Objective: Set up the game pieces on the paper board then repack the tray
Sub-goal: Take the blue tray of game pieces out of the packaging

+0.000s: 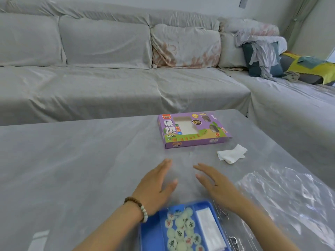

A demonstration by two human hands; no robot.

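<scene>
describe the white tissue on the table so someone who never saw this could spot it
On the grey covered table, find the purple game box lying flat near the far edge. The tissue lies just right of its near corner, not touching it. It is crumpled and loose, unlike the flat white sheet inside the blue tray.

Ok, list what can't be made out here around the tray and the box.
Head view only.
- Blue tray: near end cut off by the bottom edge, so the piece count is unknown.
- Game pieces: marks blurred, unreadable.
- Folded white sheet in the tray: folded, printing hidden.
- Purple box: small print too small; contents unclear through its window.
</scene>
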